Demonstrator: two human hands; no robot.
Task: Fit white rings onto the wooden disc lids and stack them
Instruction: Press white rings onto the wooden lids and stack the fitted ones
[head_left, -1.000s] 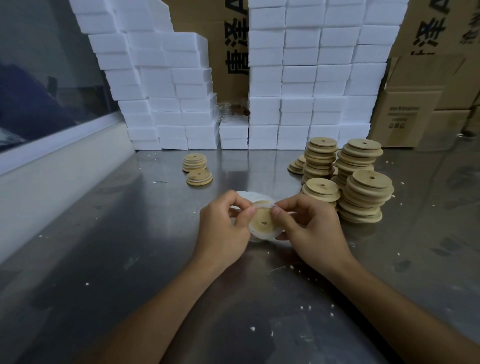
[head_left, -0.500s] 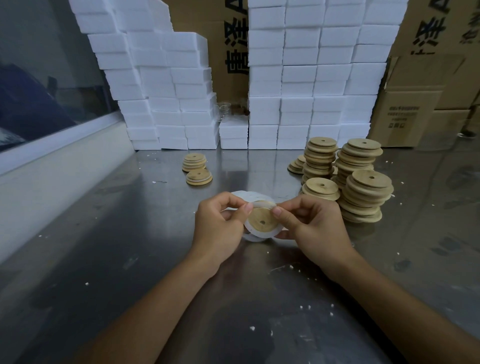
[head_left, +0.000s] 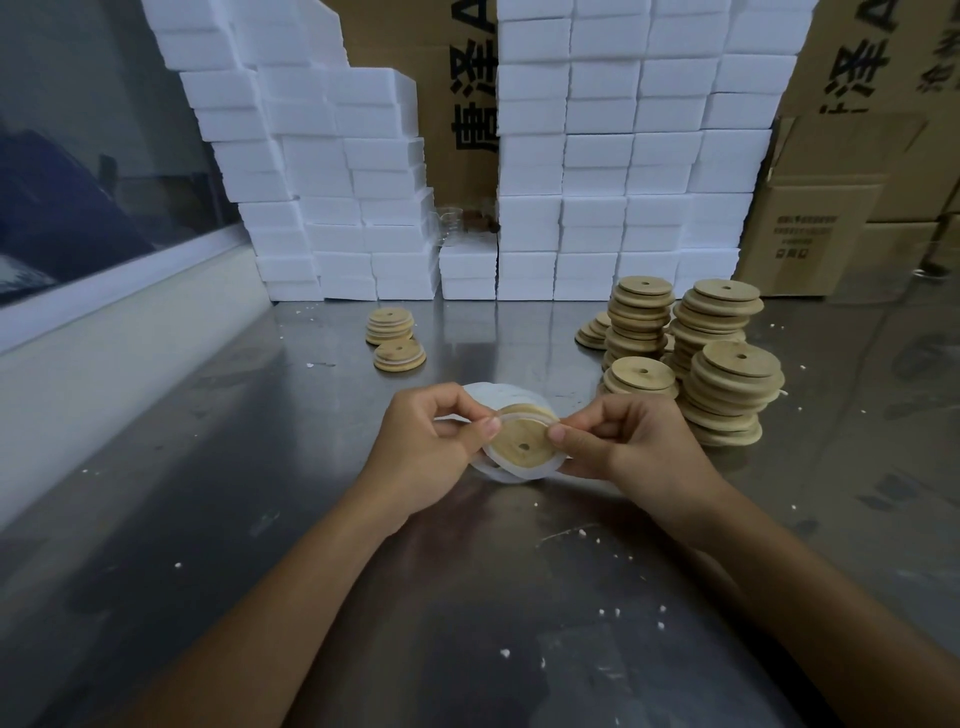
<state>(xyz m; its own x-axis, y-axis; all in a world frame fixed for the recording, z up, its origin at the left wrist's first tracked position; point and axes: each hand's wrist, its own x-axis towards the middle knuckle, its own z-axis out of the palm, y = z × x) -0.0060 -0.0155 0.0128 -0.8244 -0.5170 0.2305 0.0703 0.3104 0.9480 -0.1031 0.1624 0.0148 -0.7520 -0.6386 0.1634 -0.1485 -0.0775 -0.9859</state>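
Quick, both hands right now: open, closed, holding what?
Left hand: closed, pinching the wooden disc lid at its left edge.
Right hand: closed, pinching the same lid's right edge.

Quick count: two hands, left hand (head_left: 423, 447) and right hand (head_left: 631, 449), sharing one wooden disc lid (head_left: 522, 444) with one white ring (head_left: 524, 473) on it. Two short ringed stacks (head_left: 390, 325) sit on the left. About five bare disc stacks (head_left: 732, 389) stand on the right, and the discs per stack are too many to count.
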